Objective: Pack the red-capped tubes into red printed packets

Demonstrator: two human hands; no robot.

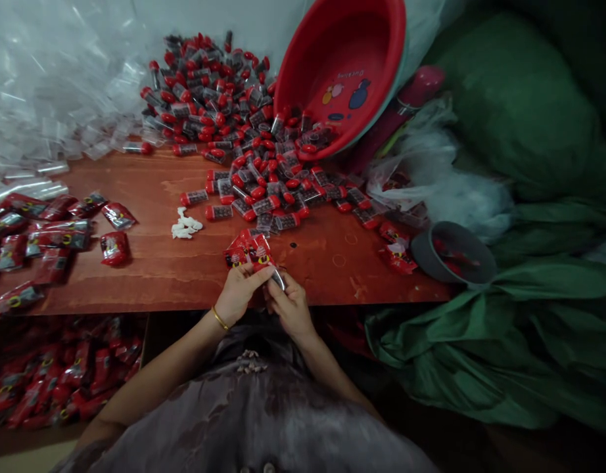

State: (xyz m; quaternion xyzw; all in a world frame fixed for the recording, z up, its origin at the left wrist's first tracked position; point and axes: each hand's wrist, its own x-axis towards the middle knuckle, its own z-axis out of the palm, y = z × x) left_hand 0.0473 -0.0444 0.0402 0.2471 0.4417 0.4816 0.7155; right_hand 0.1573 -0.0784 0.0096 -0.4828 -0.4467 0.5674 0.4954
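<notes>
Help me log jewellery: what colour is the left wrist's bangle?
The bangle is gold-coloured, shown in the head view.

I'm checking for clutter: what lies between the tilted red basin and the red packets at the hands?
In the head view, a heap of red-capped tubes lies between the basin and the red packets.

The person wears a soft gray top (263,420) with darker patches. A small bunch of pale, bumpy bits (251,361) sits on it. Below that bunch are what look like two small round buttons (269,468). Left of the bunch and farther forward, the left hand (235,293) has a thin gold bracelet (221,318) at its wrist.
</notes>
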